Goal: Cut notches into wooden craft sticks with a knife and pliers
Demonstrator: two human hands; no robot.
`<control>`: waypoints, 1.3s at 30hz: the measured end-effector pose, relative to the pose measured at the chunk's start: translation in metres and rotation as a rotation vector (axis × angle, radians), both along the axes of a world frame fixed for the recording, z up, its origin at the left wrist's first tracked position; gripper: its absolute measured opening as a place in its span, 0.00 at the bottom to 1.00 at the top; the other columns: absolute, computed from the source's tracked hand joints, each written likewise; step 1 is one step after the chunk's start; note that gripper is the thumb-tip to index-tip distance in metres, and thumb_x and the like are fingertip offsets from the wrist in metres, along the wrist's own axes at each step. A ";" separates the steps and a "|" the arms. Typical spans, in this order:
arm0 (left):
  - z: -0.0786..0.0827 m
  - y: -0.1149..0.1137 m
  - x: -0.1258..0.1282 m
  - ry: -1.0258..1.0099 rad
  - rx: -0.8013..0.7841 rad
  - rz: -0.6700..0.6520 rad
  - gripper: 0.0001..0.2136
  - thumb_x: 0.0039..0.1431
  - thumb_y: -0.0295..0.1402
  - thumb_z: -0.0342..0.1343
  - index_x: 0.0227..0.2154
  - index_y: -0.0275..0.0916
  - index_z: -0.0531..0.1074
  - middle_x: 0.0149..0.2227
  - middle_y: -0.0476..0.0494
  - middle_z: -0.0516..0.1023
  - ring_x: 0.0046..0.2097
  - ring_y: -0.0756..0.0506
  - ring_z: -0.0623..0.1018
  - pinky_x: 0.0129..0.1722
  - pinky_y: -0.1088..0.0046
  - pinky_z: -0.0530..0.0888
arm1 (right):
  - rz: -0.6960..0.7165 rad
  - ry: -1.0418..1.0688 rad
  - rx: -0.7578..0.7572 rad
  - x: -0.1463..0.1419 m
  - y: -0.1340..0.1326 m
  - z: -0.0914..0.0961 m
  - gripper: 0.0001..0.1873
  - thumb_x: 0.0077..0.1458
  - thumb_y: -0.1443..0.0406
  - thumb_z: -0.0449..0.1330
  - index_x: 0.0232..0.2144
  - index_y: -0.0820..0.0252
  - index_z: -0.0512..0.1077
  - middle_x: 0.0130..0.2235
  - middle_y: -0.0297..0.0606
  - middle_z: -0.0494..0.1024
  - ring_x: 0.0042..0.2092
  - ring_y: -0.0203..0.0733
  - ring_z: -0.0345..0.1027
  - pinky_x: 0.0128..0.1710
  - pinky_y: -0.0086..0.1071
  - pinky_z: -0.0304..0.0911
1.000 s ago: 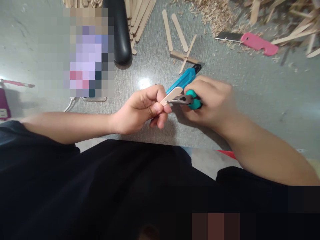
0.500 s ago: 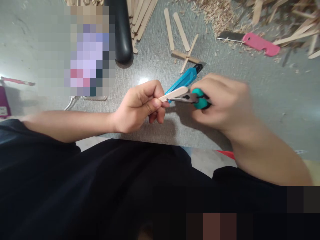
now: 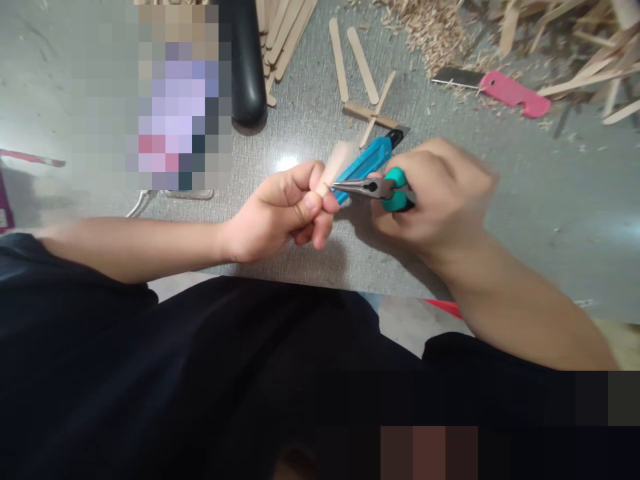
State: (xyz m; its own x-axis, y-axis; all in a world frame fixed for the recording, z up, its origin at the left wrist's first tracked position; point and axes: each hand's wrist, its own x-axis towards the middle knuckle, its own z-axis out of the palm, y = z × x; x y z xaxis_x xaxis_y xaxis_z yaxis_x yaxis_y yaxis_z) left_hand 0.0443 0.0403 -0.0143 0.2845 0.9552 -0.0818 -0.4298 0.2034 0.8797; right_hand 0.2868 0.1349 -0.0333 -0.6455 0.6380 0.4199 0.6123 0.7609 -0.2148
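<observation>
My left hand (image 3: 285,213) pinches a short wooden craft stick (image 3: 336,165) between thumb and forefinger; the stick is blurred and points up and away. My right hand (image 3: 435,193) is wrapped round the teal handles of needle-nose pliers (image 3: 375,189). The closed plier tips touch the stick's lower end beside my left thumb. A blue utility knife (image 3: 367,160) lies on the grey table (image 3: 525,180) just behind the pliers.
Loose craft sticks (image 3: 363,67) and a glued stick cross lie behind the knife. A black cylinder (image 3: 245,67) stands at the back. A pink-handled blade (image 3: 500,90) lies among wood shavings and stick scraps at the back right. A blurred patch covers the back left.
The stick has swung from lying along the pliers to pointing up and away. The pliers have slid left, their tips now at the stick's base.
</observation>
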 end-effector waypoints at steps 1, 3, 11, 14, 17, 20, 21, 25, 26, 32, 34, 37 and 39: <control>0.000 0.000 -0.001 0.041 0.032 0.046 0.28 0.69 0.64 0.73 0.36 0.44 0.72 0.22 0.56 0.77 0.22 0.52 0.77 0.22 0.77 0.71 | 0.025 0.005 -0.062 -0.001 -0.001 0.001 0.08 0.69 0.55 0.59 0.37 0.49 0.71 0.36 0.44 0.80 0.37 0.52 0.73 0.39 0.45 0.65; 0.002 0.001 -0.003 0.091 0.079 0.115 0.29 0.69 0.65 0.72 0.35 0.44 0.72 0.23 0.56 0.78 0.22 0.53 0.77 0.23 0.77 0.72 | 0.053 0.020 -0.151 -0.001 0.002 0.004 0.08 0.69 0.57 0.59 0.35 0.48 0.68 0.34 0.41 0.78 0.37 0.51 0.74 0.38 0.44 0.65; 0.009 0.007 -0.006 0.153 -0.016 0.196 0.28 0.66 0.63 0.76 0.33 0.41 0.79 0.21 0.53 0.78 0.17 0.57 0.62 0.18 0.75 0.58 | 0.136 0.086 -0.436 0.000 0.014 0.032 0.07 0.67 0.58 0.65 0.36 0.50 0.77 0.35 0.38 0.81 0.37 0.48 0.75 0.38 0.42 0.63; 0.011 0.009 -0.007 0.188 -0.041 0.171 0.29 0.63 0.64 0.77 0.32 0.41 0.81 0.20 0.52 0.78 0.18 0.56 0.64 0.18 0.73 0.57 | 0.144 0.105 -0.572 0.000 0.012 0.041 0.04 0.62 0.61 0.68 0.34 0.52 0.81 0.31 0.33 0.79 0.33 0.43 0.72 0.35 0.39 0.58; 0.010 0.011 -0.009 0.195 -0.051 0.146 0.29 0.61 0.64 0.79 0.32 0.40 0.82 0.19 0.51 0.77 0.18 0.54 0.66 0.17 0.72 0.57 | 0.118 0.086 -0.698 0.001 0.009 0.048 0.05 0.61 0.62 0.68 0.37 0.52 0.86 0.32 0.33 0.83 0.32 0.42 0.71 0.34 0.39 0.60; 0.009 0.013 -0.009 0.186 -0.052 0.140 0.28 0.61 0.61 0.81 0.32 0.39 0.82 0.18 0.52 0.75 0.18 0.53 0.68 0.18 0.72 0.61 | 0.104 0.046 -0.809 0.003 0.009 0.055 0.10 0.62 0.62 0.69 0.43 0.52 0.90 0.38 0.36 0.89 0.37 0.48 0.78 0.39 0.42 0.66; 0.009 0.013 -0.009 0.185 -0.053 0.140 0.27 0.61 0.60 0.81 0.32 0.39 0.82 0.17 0.52 0.74 0.19 0.53 0.68 0.18 0.72 0.62 | 0.100 0.036 -0.836 0.003 0.009 0.056 0.10 0.63 0.62 0.69 0.44 0.51 0.90 0.39 0.36 0.90 0.38 0.49 0.79 0.40 0.43 0.67; 0.009 0.013 -0.008 0.146 -0.042 0.126 0.26 0.60 0.59 0.82 0.30 0.40 0.84 0.17 0.54 0.71 0.19 0.53 0.68 0.20 0.73 0.65 | 0.077 -0.016 -0.933 0.005 0.013 0.062 0.13 0.63 0.60 0.70 0.46 0.48 0.91 0.37 0.34 0.88 0.37 0.51 0.79 0.39 0.43 0.68; 0.009 0.013 -0.008 0.122 -0.034 0.116 0.25 0.59 0.58 0.83 0.30 0.39 0.85 0.17 0.54 0.71 0.19 0.54 0.68 0.20 0.73 0.65 | 0.081 -0.023 -0.951 0.005 0.014 0.064 0.14 0.62 0.58 0.70 0.47 0.49 0.92 0.37 0.34 0.88 0.37 0.51 0.79 0.39 0.43 0.68; 0.009 0.015 -0.008 0.060 -0.058 0.069 0.23 0.55 0.53 0.87 0.29 0.39 0.87 0.18 0.53 0.72 0.19 0.54 0.67 0.21 0.73 0.64 | 0.048 -0.119 -1.056 0.006 0.020 0.071 0.23 0.58 0.49 0.71 0.47 0.58 0.92 0.37 0.39 0.88 0.36 0.48 0.74 0.38 0.43 0.66; 0.009 0.016 -0.008 0.062 -0.085 0.062 0.25 0.53 0.56 0.87 0.28 0.40 0.86 0.19 0.53 0.72 0.20 0.54 0.67 0.20 0.73 0.63 | 0.056 -0.122 -1.058 0.006 0.020 0.073 0.23 0.58 0.49 0.71 0.46 0.58 0.91 0.38 0.40 0.89 0.35 0.48 0.74 0.38 0.43 0.67; 0.008 0.016 -0.008 0.073 -0.094 0.023 0.26 0.57 0.60 0.83 0.30 0.40 0.85 0.18 0.54 0.69 0.21 0.54 0.65 0.21 0.74 0.61 | 0.088 -0.115 -1.058 0.007 0.020 0.074 0.22 0.60 0.49 0.71 0.45 0.59 0.91 0.39 0.40 0.90 0.36 0.47 0.74 0.37 0.41 0.66; 0.007 0.016 -0.008 0.061 -0.065 -0.014 0.27 0.61 0.61 0.80 0.31 0.41 0.84 0.17 0.55 0.65 0.20 0.54 0.64 0.22 0.73 0.61 | 0.105 -0.091 -1.039 0.008 0.019 0.074 0.18 0.61 0.52 0.72 0.45 0.58 0.91 0.40 0.40 0.91 0.37 0.48 0.77 0.39 0.41 0.67</control>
